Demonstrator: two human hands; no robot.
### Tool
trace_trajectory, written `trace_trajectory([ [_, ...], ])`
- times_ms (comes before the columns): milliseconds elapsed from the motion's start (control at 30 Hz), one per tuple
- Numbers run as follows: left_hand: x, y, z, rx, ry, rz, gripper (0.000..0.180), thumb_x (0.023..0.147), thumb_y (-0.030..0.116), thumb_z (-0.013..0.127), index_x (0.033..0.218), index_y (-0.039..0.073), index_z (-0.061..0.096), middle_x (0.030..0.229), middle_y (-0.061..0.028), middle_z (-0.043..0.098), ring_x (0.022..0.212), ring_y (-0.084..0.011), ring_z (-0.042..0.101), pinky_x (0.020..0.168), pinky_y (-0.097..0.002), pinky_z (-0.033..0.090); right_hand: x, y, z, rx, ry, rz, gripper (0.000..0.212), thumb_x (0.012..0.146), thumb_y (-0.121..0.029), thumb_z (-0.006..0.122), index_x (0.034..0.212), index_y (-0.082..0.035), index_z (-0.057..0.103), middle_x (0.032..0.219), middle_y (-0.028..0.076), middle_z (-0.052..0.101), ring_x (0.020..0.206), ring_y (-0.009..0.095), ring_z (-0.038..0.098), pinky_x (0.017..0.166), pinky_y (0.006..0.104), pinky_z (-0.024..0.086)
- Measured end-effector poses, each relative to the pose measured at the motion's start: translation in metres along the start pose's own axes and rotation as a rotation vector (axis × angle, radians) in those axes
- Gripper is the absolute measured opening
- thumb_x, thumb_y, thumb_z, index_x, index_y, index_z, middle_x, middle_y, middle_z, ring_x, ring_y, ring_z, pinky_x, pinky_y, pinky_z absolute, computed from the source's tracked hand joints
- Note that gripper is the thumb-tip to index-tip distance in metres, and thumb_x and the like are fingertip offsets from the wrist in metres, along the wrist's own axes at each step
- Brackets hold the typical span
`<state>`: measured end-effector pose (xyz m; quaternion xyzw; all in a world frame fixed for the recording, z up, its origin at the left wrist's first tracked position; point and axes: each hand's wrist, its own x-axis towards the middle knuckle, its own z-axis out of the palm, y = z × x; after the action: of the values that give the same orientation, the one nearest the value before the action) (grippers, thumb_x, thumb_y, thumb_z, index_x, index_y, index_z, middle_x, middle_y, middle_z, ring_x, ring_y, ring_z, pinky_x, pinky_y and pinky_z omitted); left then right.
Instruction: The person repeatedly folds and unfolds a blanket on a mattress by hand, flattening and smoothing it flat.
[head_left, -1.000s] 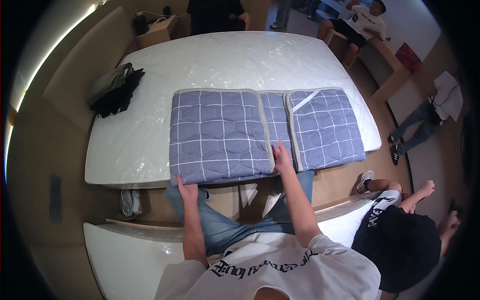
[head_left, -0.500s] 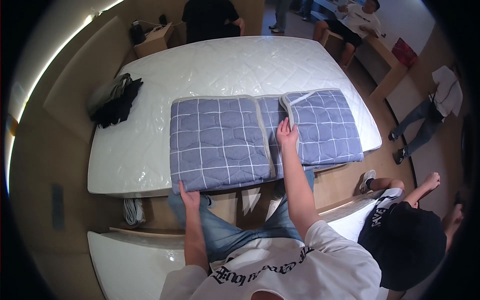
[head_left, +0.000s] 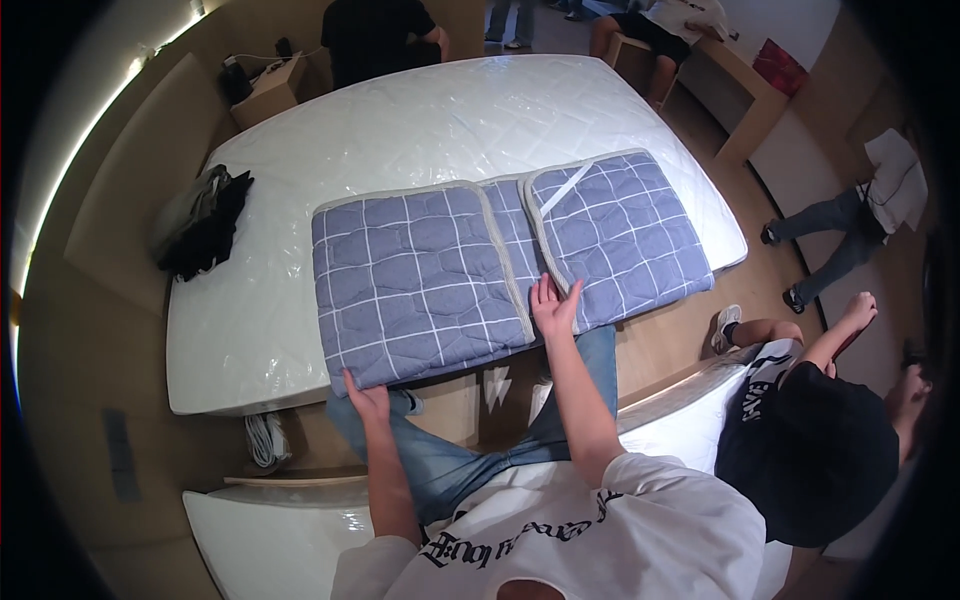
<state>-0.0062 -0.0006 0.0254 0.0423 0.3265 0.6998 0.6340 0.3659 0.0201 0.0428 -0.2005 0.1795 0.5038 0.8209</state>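
A blue-grey quilted mattress pad (head_left: 415,270) with a white grid and pale binding lies folded on the near side of a plastic-wrapped white mattress (head_left: 400,130). Both of its sides are turned in, leaving a narrow strip between the two panels. A white elastic strap (head_left: 566,190) slants over the far inner corner of the right panel. My left hand (head_left: 368,398) pinches the pad's near left corner, its fingers partly hidden. Palm up with fingers apart, my right hand (head_left: 555,308) rests at the near end of the strip, by the right panel's bound edge.
Dark clothing (head_left: 205,225) lies on the mattress's left side. A second wrapped mattress (head_left: 270,530) is behind my legs, and a person in a black cap (head_left: 820,450) sits close at right. A coiled white cable (head_left: 265,440) lies below the bed edge. Other people are farther off.
The right panel's inner edge, lifted before, now lies flatter with its strap stretched out. My right hand has drawn back toward me and opened away from that edge. The view has shifted slightly.
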Motion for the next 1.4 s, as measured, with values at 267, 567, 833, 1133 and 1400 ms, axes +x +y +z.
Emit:
trace_trajectory([
  [267,0.002,-0.007,-0.021,-0.026,-0.024,0.001,0.063,0.085,0.034,0.053,0.133,0.006,0.025,0.135,-0.0111,0.032,0.123,-0.0269,0.032,0.103,-0.0413,0.026,-0.035,-0.02,-0.027,0.027,0.028,0.073,0.049,0.083,-0.042,0.054,0.107,0.001,0.049,0.1,0.007,0.058,0.089,0.017,0.058,0.075,0.0312,0.047],
  [567,-0.005,-0.006,-0.004,0.044,-0.083,-0.004,0.058,0.088,0.03,0.049,0.134,0.005,0.023,0.134,-0.012,0.032,0.122,-0.0266,0.033,0.103,-0.039,0.027,-0.149,-0.029,0.081,-1.414,-0.723,-0.49,0.022,0.072,0.008,0.038,0.082,0.0,0.056,0.079,0.009,0.06,0.062,0.016,0.054,0.055,0.0254,0.043],
  [833,-0.008,0.003,-0.003,0.05,-0.054,0.014,0.056,0.088,0.029,0.048,0.133,0.005,0.025,0.133,-0.012,0.034,0.122,-0.0269,0.034,0.102,-0.0395,0.028,-0.362,-0.063,0.28,-1.643,-1.64,-0.837,0.009,0.064,-0.014,0.069,0.068,-0.008,0.062,0.06,0.001,0.055,0.042,0.011,0.048,0.037,0.0237,0.037],
  [1133,0.002,-0.011,0.0,0.04,-0.139,-0.009,0.052,0.086,0.029,0.052,0.128,0.004,0.032,0.129,-0.012,0.039,0.119,-0.0264,0.038,0.101,-0.0409,0.029,-0.401,-0.036,0.289,-1.701,-1.673,-0.971,0.027,0.058,-0.021,0.061,0.082,-0.01,0.06,0.074,0.004,0.047,0.061,0.018,0.045,0.048,0.0259,0.038],
  [1400,0.008,-0.023,0.005,0.039,-0.106,-0.036,0.057,0.087,0.03,0.05,0.132,0.005,0.026,0.132,-0.0125,0.035,0.121,-0.0267,0.035,0.101,-0.0412,0.028,-0.369,-0.002,0.281,-1.642,-1.702,-0.726,0.027,0.066,-0.007,0.056,0.092,-0.007,0.062,0.079,0.005,0.056,0.071,0.021,0.053,0.061,0.0283,0.043],
])
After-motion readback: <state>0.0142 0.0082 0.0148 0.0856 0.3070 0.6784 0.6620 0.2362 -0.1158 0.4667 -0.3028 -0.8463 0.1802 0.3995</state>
